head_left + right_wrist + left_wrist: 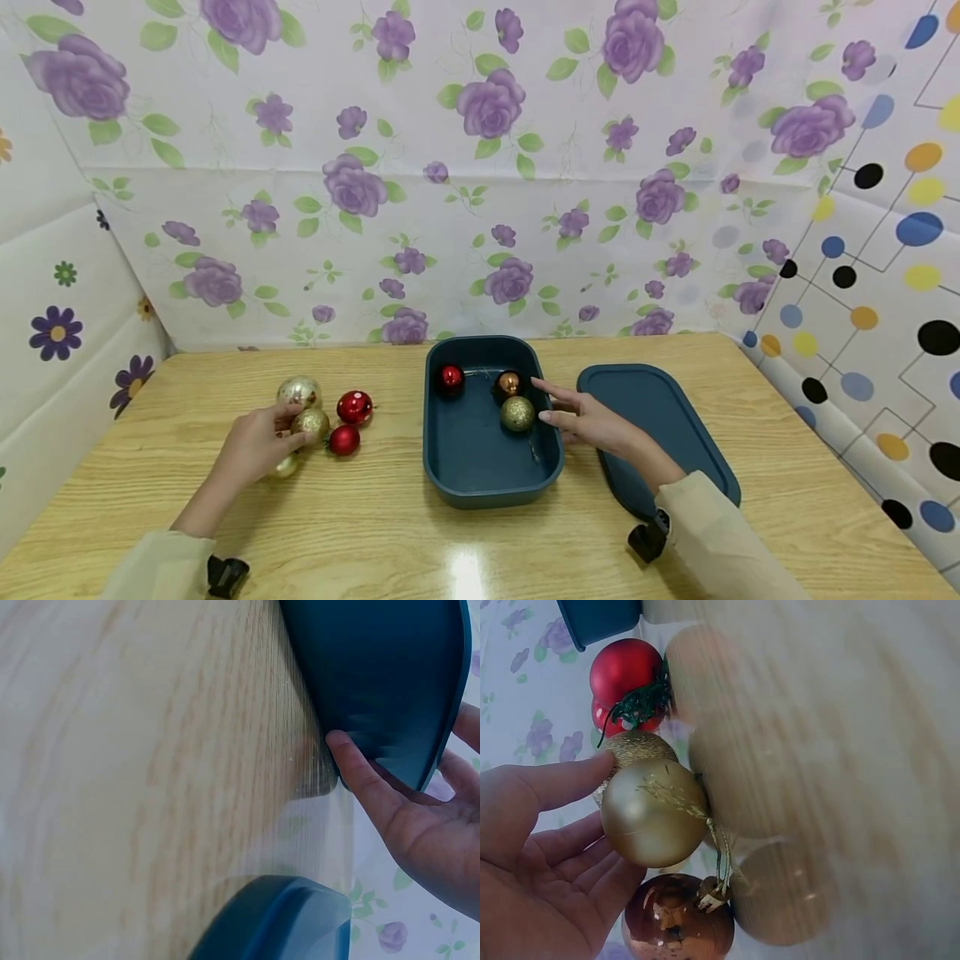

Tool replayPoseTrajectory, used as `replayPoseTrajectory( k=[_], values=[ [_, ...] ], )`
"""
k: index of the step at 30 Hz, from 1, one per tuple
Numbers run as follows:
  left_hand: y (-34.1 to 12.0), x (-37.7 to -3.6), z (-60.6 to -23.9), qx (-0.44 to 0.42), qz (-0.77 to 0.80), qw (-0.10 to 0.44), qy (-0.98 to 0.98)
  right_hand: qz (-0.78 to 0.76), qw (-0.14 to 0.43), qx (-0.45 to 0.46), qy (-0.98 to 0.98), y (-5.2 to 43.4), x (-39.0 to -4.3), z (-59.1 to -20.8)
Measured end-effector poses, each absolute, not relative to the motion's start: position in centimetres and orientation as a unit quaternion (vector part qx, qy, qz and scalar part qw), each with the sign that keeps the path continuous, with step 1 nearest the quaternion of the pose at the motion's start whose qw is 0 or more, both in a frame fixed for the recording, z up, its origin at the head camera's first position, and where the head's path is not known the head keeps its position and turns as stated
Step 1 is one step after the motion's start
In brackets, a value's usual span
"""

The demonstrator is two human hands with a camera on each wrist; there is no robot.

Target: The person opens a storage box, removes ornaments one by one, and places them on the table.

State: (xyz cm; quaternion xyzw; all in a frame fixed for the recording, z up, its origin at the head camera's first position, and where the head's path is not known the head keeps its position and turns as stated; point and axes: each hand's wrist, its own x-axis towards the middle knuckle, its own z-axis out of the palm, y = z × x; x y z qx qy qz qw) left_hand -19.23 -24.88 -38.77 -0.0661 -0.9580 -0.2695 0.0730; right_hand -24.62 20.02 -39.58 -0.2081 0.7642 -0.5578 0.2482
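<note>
At the left, my left hand (255, 446) pinches a glittery gold bauble (311, 426) between thumb and fingers. Around it lie a shiny pale-gold bauble (299, 392), two red baubles (355, 407), a matte gold bauble (654, 814) and a copper bauble (679, 919). My right hand (600, 429) touches the right wall of the dark blue container (487, 500). Two fairly straight fingers reach its rim, and another finger (360, 772) lies along the outside. Inside the container are a red bauble (451, 379), a copper bauble (508, 384) and a glittery gold bauble (517, 414).
The dark blue lid (652, 408) lies flat right of the container, partly under my right forearm. Floral cloth (420, 208) hangs behind the wooden table (360, 533). Patterned cloth (885, 275) borders the right side.
</note>
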Motion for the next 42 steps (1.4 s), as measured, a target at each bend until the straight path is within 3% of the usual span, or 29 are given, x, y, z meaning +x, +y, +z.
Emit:
replayPoseTrajectory(
  k=[34,42],
  values=[
    [-25.4,-19.1,-38.5,-0.056,-0.272,0.038,-0.96,-0.552,0.247,-0.203,0.77,20.0,-24.6,-39.7],
    [-25.0,-18.9,-37.2,-0.061,-0.28,0.051,-0.957,-0.553,0.249,-0.208,0.767,20.1,-24.7,-39.8]
  ],
)
